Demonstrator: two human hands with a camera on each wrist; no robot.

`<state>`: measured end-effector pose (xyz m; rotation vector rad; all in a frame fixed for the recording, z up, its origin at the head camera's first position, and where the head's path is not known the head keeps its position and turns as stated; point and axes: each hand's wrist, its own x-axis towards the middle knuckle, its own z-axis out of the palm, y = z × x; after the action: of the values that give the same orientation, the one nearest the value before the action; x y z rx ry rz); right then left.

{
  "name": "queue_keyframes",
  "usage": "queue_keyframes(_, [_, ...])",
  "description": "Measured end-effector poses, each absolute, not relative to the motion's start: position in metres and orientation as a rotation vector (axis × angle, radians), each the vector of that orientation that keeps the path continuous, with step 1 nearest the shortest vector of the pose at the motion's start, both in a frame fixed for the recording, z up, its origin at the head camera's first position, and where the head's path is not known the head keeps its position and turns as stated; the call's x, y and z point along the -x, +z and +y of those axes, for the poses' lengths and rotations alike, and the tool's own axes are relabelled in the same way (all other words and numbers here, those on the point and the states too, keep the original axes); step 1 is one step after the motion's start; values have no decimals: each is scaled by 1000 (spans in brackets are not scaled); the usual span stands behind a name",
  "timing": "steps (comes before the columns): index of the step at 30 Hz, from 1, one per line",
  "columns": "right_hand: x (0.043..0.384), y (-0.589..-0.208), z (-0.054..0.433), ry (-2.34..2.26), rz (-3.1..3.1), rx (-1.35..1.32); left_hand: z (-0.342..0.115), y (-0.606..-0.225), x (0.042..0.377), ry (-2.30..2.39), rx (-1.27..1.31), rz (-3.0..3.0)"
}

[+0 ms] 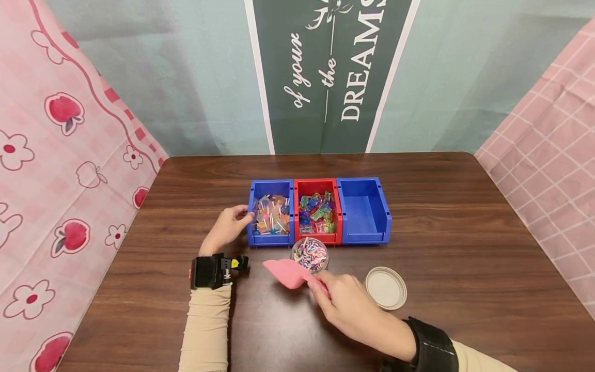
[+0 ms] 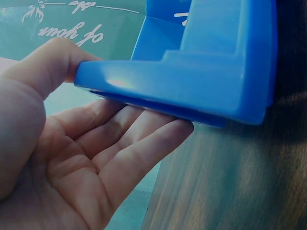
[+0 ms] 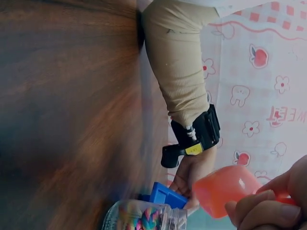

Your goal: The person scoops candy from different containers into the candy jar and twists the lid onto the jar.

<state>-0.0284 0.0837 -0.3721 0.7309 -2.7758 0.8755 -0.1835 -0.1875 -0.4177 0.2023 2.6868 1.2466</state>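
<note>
My right hand (image 1: pixel 354 309) grips the handle of a pink scoop (image 1: pixel 289 273), its bowl pointing left just in front of an open clear jar (image 1: pixel 310 255) of swirled lollipops. In the right wrist view the scoop (image 3: pixel 225 189) shows above the jar (image 3: pixel 165 219). At the left end of a row of bins, my left hand (image 1: pixel 226 227) holds the side of a blue bin (image 1: pixel 271 239) of wrapped lollipops. The left wrist view shows the thumb at one edge of that bin (image 2: pixel 177 84) and the fingers along its underside.
A red bin (image 1: pixel 318 238) of wrapped candies stands in the middle of the row. An empty blue bin (image 1: pixel 364 238) forms its right end. The round lid (image 1: pixel 386 288) lies right of the jar on the brown table (image 1: pixel 465 248). Patterned cloths hang around the table.
</note>
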Motion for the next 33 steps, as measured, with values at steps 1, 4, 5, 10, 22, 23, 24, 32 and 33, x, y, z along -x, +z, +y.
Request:
queue_keyframes(1, [28,-372,83,894,-2791,-736,-188,-418,183,1245,-212,2692])
queue_keyframes(4, [26,-372,81,921,-2835,-749,-187,-419,184,1260,-222,2696])
queue_keyframes(5, [26,-372,81,922,-2848,-744,-187,-419,184,1263,-222,2694])
queue_keyframes(10, [28,-374,80,881,-2872,-639,-186,-417,184,1258,-204,2684])
queue_keyframes(22, [33,-378,85,808,-2892,-382,-189,-418,181,1262,-191,2658])
queue_keyframes(23, [33,-378,86,794,-2885,-372,-189,-418,181,1261,-191,2657])
queue_keyframes(24, [34,-378,86,782,-2883,-359,-190,-418,181,1263,-192,2654])
queue_keyframes(32, [42,-374,99,959,-2963,-245,-189,-417,182,1272,-196,2648])
queue_keyframes(33, [43,-373,101,1008,-2980,-223,-189,-417,182,1273,-196,2647])
